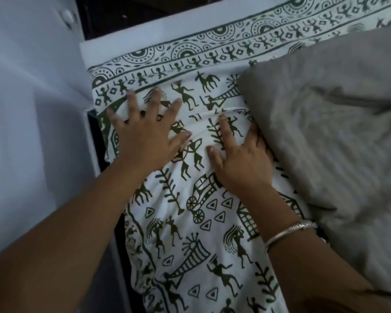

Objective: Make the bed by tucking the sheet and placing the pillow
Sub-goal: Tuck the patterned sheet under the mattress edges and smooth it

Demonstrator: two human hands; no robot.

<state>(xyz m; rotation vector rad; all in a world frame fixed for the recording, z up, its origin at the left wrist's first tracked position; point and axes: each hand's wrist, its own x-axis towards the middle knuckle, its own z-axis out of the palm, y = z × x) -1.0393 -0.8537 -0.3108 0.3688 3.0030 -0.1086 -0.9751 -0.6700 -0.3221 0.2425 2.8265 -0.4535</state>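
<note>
Where the printed sheet (190, 245) covers the corner of the bed, both hands lie flat on it, palms down. The left hand (145, 134) has its fingers (155, 98) spread wide and straight, pressing the cloth, with dark rings (142, 112) on two of them. The right hand (239, 159) also lies flat, thumb and forefinger apart and straight on the cloth; its outer fingers (255, 134) touch the edge of the grey pillow (325, 109), and how they lie there cannot be told. A silver bangle (289, 233) sits on the right wrist. The sheet is white with dark green stick figures, animals, carts and leafy stems, and it shows soft creases between the two hands and below them. Just past the left fingertips runs the sheet's border of dancing figures and half-circles, and beyond that border a plain white ledge of the bed frame (145, 32) follows the same line. The pillow, in a faintly striped grey cover, rests on the sheet beside the right fingers and fills the side away from the left hand. On the outer side of the left fingers the sheet's edge drops into a narrow dark gap (95, 136), and next to that stands a pale wall (27, 109). A small round white knob (67, 15) shows high on that surface, well beyond the left fingertips.
</note>
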